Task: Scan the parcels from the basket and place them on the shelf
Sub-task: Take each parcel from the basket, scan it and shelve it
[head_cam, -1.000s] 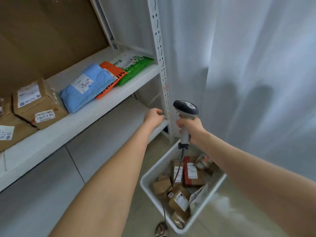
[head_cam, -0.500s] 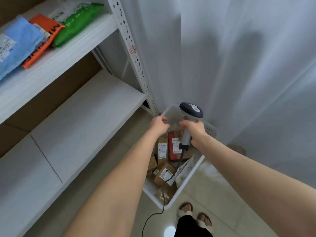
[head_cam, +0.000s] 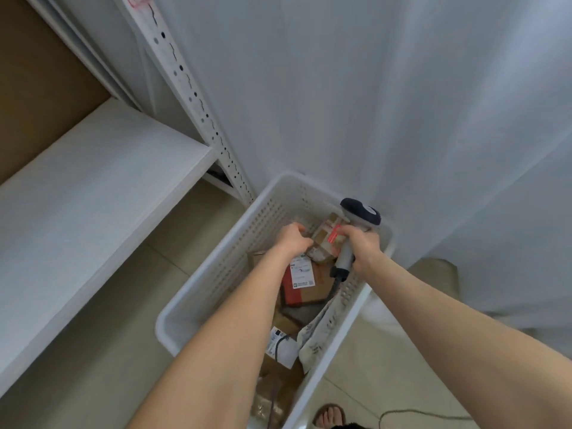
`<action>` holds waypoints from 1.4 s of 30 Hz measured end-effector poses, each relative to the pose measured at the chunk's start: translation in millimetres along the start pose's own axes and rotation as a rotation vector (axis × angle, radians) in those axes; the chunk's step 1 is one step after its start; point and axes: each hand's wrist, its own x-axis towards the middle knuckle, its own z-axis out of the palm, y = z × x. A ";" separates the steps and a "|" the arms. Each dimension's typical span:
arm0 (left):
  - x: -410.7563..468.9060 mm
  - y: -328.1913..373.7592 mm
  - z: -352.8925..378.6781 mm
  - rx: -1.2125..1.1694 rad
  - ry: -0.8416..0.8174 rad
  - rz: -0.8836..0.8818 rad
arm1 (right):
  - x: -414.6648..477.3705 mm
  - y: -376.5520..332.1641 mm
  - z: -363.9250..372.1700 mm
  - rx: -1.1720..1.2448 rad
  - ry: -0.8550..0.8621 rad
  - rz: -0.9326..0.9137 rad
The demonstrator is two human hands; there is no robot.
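A white perforated basket (head_cam: 216, 274) stands on the floor, holding several cardboard parcels. My left hand (head_cam: 294, 239) is down inside it, fingers closed on a small brown parcel (head_cam: 325, 243) at the far end. My right hand (head_cam: 363, 249) grips the handle of a grey barcode scanner (head_cam: 360, 215), whose dark head hangs just above that parcel; red scan light falls on the parcel's label. A red and brown parcel (head_cam: 301, 280) with a white label lies under my left wrist. More boxes and a grey mailer bag (head_cam: 318, 332) fill the near end.
A white lower shelf board (head_cam: 93, 205) runs along the left, with a perforated white upright (head_cam: 192, 97) at its corner next to the basket. A white curtain (head_cam: 402, 103) hangs behind. The scanner cable (head_cam: 418, 413) trails on the tiled floor by my sandalled foot (head_cam: 329, 414).
My view tipped down from the shelf to the basket. Both hands dropped into the basket; my left hand closed on a small brown parcel and the scanner came down over it.
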 end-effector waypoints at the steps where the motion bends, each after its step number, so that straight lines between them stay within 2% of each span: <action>1: 14.1 -4.3 12.4 0.000 -0.011 -0.001 | 19.0 9.2 -1.1 0.001 -0.004 0.007; 11: 144.9 -54.6 110.1 -0.062 -0.071 0.043 | 177.4 94.5 6.7 -0.041 -0.183 0.103; 14: 164.6 -65.6 125.3 -0.114 -0.067 0.043 | 197.9 108.7 8.7 -0.026 -0.233 0.108; 17: 159.8 -72.6 121.1 -0.197 0.019 -0.012 | 191.3 107.2 11.7 0.044 -0.241 0.084; 23: 89.6 -53.4 47.1 -0.492 0.286 -0.088 | 111.4 50.4 34.5 0.091 -0.264 0.058; 27: 13.4 -20.1 -25.3 -0.563 0.391 -0.077 | 31.0 -2.4 49.1 0.095 -0.278 0.062; 35: -151.2 56.6 -160.2 -0.584 0.379 -0.008 | -155.0 -108.9 65.2 -0.001 -0.378 0.071; 42: -279.3 107.1 -248.3 -0.578 0.409 0.047 | -299.9 -191.0 62.0 0.047 -0.524 0.009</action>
